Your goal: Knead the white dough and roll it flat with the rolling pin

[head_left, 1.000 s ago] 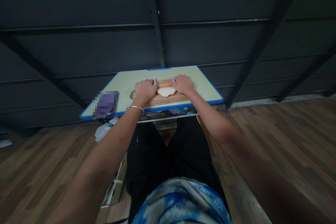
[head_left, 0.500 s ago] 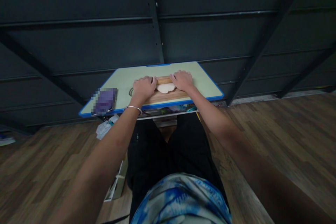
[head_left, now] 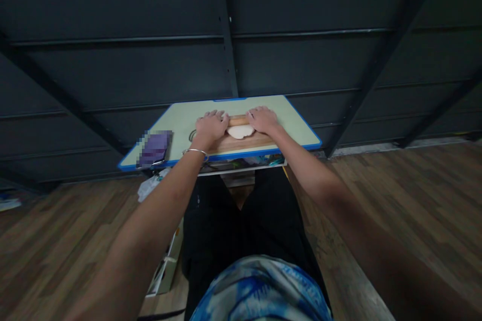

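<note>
The left hand (head_left: 213, 124) and right hand (head_left: 263, 119) curl over a wooden rolling pin's (head_left: 238, 121) ends. Between them, on the wooden board (head_left: 239, 145), white dough (head_left: 240, 133) lies flattened but uneven-edged; rolling looks partly done, evening it apparently left.

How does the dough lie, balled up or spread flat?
Spread flat: the white dough shows as an uneven-edged patch on the wooden board, by the rolling pin.

Dough (head_left: 240, 132) on brd (head_left: 241, 145), w/ pin (head_left: 238, 120) behind
</note>
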A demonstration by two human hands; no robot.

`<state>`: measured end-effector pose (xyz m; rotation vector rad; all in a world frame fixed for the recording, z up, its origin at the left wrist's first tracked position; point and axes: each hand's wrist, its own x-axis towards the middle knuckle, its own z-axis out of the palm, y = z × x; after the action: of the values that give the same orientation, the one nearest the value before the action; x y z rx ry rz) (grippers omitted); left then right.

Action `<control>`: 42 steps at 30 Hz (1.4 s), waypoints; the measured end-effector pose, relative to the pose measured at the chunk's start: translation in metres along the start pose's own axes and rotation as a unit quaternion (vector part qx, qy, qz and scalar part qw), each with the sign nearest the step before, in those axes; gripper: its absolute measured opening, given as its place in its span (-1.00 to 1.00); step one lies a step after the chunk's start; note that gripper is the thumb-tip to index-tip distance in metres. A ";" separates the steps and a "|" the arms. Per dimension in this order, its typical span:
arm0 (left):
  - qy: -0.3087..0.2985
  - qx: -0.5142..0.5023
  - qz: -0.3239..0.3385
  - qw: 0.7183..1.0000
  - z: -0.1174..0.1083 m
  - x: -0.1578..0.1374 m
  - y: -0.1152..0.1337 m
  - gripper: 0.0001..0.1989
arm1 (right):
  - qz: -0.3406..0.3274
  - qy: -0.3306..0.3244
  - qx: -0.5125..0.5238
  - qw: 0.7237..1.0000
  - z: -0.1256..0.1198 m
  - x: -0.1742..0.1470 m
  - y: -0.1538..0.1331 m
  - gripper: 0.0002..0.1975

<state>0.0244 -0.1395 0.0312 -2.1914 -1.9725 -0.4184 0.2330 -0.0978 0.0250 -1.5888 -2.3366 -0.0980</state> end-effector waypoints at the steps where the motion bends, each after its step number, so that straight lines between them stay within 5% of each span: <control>1: 0.006 0.002 -0.006 1.000 0.000 0.001 0.000 -0.42 | 0.001 -0.003 0.001 1.000 0.000 0.000 0.000 -0.38; 42: -0.008 0.045 -0.046 0.998 -0.002 0.004 0.004 -0.37 | 0.024 -0.019 -0.011 0.999 0.000 0.006 -0.002 -0.32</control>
<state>0.0280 -0.1371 0.0346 -2.0617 -2.0647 -0.3190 0.2293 -0.0926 0.0269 -1.6718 -2.3316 -0.0845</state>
